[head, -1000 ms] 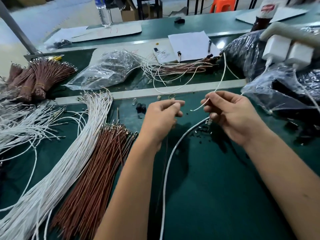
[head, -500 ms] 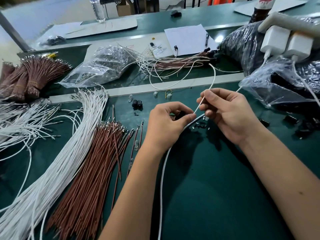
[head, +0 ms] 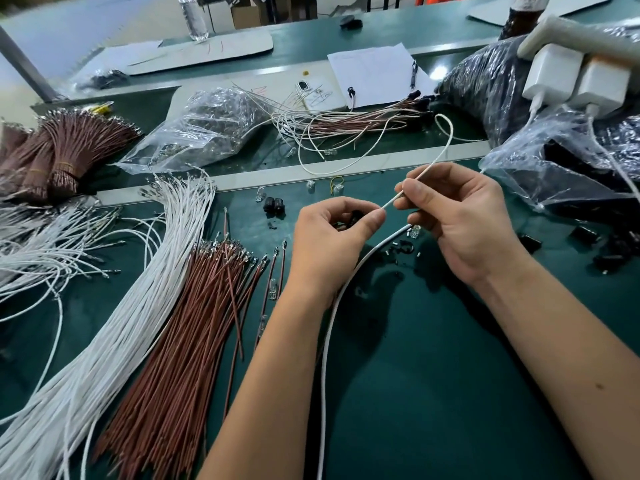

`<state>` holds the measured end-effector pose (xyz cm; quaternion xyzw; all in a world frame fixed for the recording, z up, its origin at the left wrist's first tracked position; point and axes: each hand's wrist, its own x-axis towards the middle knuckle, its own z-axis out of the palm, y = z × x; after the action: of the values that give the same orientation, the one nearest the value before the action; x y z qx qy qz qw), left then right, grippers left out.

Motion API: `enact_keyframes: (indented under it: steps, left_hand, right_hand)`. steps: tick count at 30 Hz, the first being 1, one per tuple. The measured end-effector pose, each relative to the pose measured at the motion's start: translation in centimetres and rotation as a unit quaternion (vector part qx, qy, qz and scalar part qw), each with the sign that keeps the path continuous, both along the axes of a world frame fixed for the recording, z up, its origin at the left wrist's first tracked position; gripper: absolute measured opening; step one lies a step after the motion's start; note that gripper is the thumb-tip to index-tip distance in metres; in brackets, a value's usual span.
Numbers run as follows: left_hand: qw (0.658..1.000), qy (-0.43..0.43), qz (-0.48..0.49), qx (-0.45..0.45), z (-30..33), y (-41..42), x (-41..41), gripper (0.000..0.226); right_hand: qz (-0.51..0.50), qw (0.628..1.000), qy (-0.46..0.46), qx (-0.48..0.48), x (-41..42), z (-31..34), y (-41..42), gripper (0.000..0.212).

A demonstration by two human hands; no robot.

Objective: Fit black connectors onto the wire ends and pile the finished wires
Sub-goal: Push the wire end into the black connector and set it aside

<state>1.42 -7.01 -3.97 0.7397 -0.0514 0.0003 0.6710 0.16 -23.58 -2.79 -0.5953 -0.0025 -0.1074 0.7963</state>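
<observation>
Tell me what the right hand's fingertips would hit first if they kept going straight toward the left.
Probably the left hand: the right hand pinches the white wire with fingers aimed at it across a small gap. Depth is uncertain.

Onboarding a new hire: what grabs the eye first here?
Centre frame, the left hand and right hand pinch a thin white wire over the green bench mat. Left of them lie a long white wire bundle and a brown wire bundle.
</observation>
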Motion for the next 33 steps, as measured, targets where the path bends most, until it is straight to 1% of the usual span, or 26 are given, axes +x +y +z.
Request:
enact_keyframes:
  steps: [2, 4, 6, 11, 14, 19, 27, 33]
  left_hand:
    - [0.998, 0.037, -0.039, -0.014, 0.1, 0.4, 0.0, 0.013]
    - [0.996, 0.055, -0.066, -0.017, 0.2, 0.7, 0.0, 0.024]
    - [0.996, 0.05, -0.076, -0.017, 0.4, 0.8, -0.2, 0.03]
    - [0.991, 0.034, -0.115, -0.059, 0.7, 1.0, -0.3, 0.051]
    - [0.991, 0.017, -0.116, -0.061, 0.7, 1.0, -0.3, 0.048]
    - [0.985, -0.018, -0.128, -0.117, 0.7, 1.0, -0.3, 0.037]
    - [0.978, -0.033, -0.127, -0.162, 0.8, 1.1, -0.2, 0.039]
    - [0.977, -0.035, -0.123, -0.168, 0.8, 1.2, -0.2, 0.041]
  right_hand:
    - [-0.006, 1.0, 0.006, 0.013, 0.1, 0.1, -0.1, 0.018]
    - [-0.007, 1.0, 0.011, 0.028, 0.1, 0.1, -0.2, 0.017]
    - [-0.002, 0.999, 0.014, 0.038, 0.1, 0.2, -0.2, 0.015]
    - [0.014, 0.999, 0.011, 0.042, 0.0, 0.3, -0.4, 0.009]
    - [0.022, 0.999, -0.003, 0.041, 0.0, 0.4, -0.6, 0.007]
    - [0.027, 0.998, -0.033, 0.055, -0.1, 0.6, -0.6, 0.003]
    - [0.058, 0.992, -0.07, 0.083, -0.4, 1.0, -0.5, 0.004]
    - [0.066, 0.992, -0.077, 0.081, -0.5, 1.1, -0.5, 0.005]
